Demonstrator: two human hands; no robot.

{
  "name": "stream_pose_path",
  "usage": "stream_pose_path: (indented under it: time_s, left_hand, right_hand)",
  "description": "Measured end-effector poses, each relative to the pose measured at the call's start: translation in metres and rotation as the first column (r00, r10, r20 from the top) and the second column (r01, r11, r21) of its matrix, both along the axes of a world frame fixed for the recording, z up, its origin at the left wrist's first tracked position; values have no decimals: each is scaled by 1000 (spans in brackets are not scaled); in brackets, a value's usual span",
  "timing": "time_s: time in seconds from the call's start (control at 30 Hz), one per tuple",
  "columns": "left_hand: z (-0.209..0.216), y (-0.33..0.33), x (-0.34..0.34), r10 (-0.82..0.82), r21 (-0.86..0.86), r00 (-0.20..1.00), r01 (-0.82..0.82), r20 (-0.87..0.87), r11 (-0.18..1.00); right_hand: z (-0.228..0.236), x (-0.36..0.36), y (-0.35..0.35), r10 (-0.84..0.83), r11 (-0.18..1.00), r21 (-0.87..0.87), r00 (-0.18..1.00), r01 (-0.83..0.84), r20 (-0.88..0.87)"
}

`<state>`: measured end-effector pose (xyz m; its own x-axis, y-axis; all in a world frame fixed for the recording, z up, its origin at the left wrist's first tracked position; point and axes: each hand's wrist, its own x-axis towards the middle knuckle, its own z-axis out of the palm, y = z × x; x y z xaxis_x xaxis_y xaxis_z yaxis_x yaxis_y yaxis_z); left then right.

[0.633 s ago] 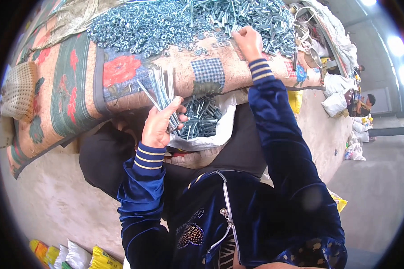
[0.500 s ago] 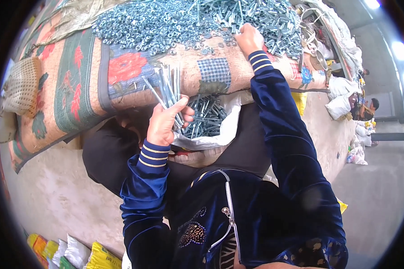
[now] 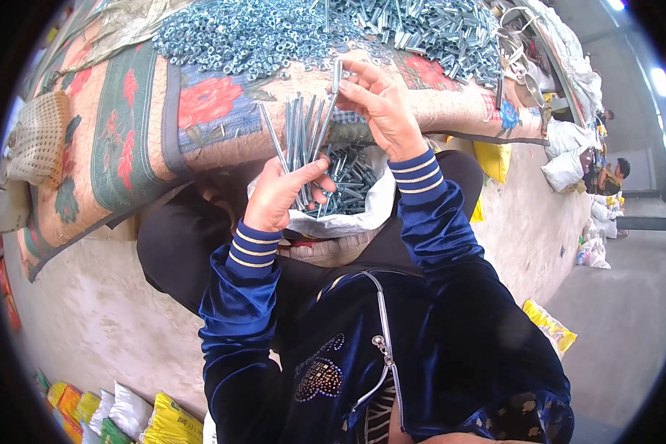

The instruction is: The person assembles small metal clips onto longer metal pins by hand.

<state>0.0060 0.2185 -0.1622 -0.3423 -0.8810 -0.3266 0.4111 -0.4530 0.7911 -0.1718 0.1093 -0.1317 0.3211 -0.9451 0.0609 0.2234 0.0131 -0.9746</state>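
The left hand (image 3: 285, 191), at centre, is curled around a fanned bundle of metal rods (image 3: 296, 137); the right hand (image 3: 383, 107), above and right of it, pinches a short metal tube (image 3: 337, 76) near the rod tips, its other fingers loosely bent; below the rods, a white sack (image 3: 379, 201) holds metal pieces (image 3: 351, 177); at the top of the frame, nuts (image 3: 244, 37) and tubes (image 3: 451, 37) lie heaped on a patterned quilt (image 3: 144, 137).

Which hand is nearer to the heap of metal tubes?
Right. The right hand is in front of the heap of metal tubes; the left hand is farther off, by the white sack.
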Motion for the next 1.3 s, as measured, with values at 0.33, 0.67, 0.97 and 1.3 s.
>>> stream_pose_path:
  time_s: [0.33,0.67,0.97,1.3]
  left_hand:
    - [2,4,4,22,35,998,-20,-51,999]
    - [-20,5,4,355,76,932,-350,-70,934]
    - [0,-2,2,344,122,939,-340,-9,932]
    - [-2,-2,3,329,123,944,-326,0,937]
  right_hand:
    - [14,-7,15,54,997,57,996,-50,-75]
    - [-9,28,62,218,965,-44,884,-258,-413]
    - [-25,-53,-83,-690,654,-755,370,-50,-622]
    - [-9,-27,-70,-175,966,-260,758,7,-629]
